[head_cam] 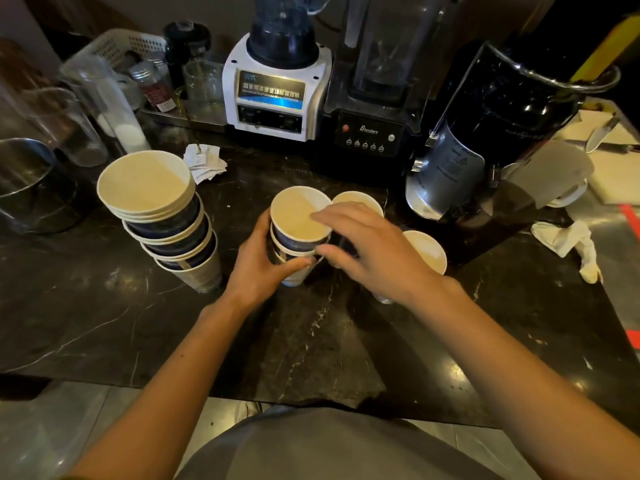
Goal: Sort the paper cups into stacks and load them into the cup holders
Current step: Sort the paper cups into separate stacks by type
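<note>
A dark marble surface (pixel 104 323) fills the frame, with a white blender (pixel 277 95), a black blender (pixel 374 98) and a black-and-silver coffee grinder (pixel 485 133) lined along its far edge. At centre left stands a tall stack of paper cups (pixel 166 216), nested mouths up and leaning slightly to the left. At the middle of the frame the person's left hand (pixel 256 268) wraps its grip around a short stack of paper cups (pixel 298 233), thumb across the near side, fingers behind it. The stack appears to stand upright on the surface. The right hand (pixel 367 251) hangs over the short stack's right rim with a wide grip, fingers spread and holding nothing; whether they touch the rim cannot be told. One single cup (pixel 356 199) stands just behind the right hand, against the short stack. A second single cup (pixel 429 251) shows to the right of the wrist. A crumpled white cloth (pixel 568 244) lies at the right edge. Crumpled paper slips (pixel 204 162) sit behind the tall stack.
</note>
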A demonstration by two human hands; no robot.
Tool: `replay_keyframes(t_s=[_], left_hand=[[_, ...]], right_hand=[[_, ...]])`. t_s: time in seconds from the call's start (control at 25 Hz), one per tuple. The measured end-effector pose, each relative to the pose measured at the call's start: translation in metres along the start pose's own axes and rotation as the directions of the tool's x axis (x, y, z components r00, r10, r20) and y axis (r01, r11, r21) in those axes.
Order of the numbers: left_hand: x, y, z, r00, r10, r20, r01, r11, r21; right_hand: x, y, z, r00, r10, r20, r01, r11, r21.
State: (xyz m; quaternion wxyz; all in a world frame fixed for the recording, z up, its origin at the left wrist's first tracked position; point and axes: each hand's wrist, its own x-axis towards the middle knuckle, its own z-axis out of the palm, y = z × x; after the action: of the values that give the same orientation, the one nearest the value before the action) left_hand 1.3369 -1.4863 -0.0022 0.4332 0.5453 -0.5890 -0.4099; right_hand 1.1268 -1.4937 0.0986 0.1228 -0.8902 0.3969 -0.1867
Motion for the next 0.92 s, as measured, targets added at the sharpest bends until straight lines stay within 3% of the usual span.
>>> replay_keyframes(t_s=[0.12, 0.2, 0.32, 0.4, 0.48, 0.68, 0.8, 0.88, 0.92], left_hand=[[-0.008, -0.002, 0.002, 1.0, -0.01, 0.003, 0.01, 1.0, 0.003], [-0.009, -0.002, -0.004, 0.999, -0.038, 0.013, 0.038, 0.999, 0.014], [-0.008, -0.002, -0.004, 0.998, -0.046, 0.03, 0.045, 0.999, 0.022], [-0.006, -0.003, -0.001, 0.998, -0.055, 0.001, 0.055, 0.998, 0.017], [-0.005, -0.003, 0.001, 0.998, -0.058, -0.018, 0.059, 0.998, 0.036], [-0.007, -0.003, 0.003, 0.995, -0.095, -0.04, 0.097, 0.994, 0.053], [-0.008, -0.003, 0.003, 0.994, -0.107, -0.036, 0.108, 0.993, 0.048], [-0.007, -0.002, 0.002, 0.993, -0.115, -0.028, 0.116, 0.993, 0.038], [-0.008, -0.001, 0.002, 0.993, -0.115, -0.026, 0.116, 0.993, 0.036]], right_hand=[[0.019, -0.011, 0.008, 0.994, -0.098, 0.038, 0.1, 0.994, -0.033], [0.023, -0.01, -0.004, 0.975, -0.172, -0.139, 0.164, 0.984, -0.061], [0.033, 0.0, -0.049, 0.851, -0.147, -0.504, 0.128, 0.989, -0.073], [0.034, 0.009, -0.077, 0.77, -0.108, -0.629, 0.1, 0.994, -0.048], [0.029, 0.021, -0.087, 0.742, -0.095, -0.664, 0.064, 0.995, -0.071], [0.012, 0.051, -0.055, 0.881, -0.063, -0.47, -0.018, 0.986, -0.167], [0.011, 0.054, -0.025, 0.99, 0.097, -0.101, -0.113, 0.979, -0.172], [0.008, 0.052, -0.007, 0.961, 0.218, 0.169, -0.178, 0.958, -0.224], [0.007, 0.051, -0.002, 0.955, 0.226, 0.194, -0.181, 0.957, -0.225]])
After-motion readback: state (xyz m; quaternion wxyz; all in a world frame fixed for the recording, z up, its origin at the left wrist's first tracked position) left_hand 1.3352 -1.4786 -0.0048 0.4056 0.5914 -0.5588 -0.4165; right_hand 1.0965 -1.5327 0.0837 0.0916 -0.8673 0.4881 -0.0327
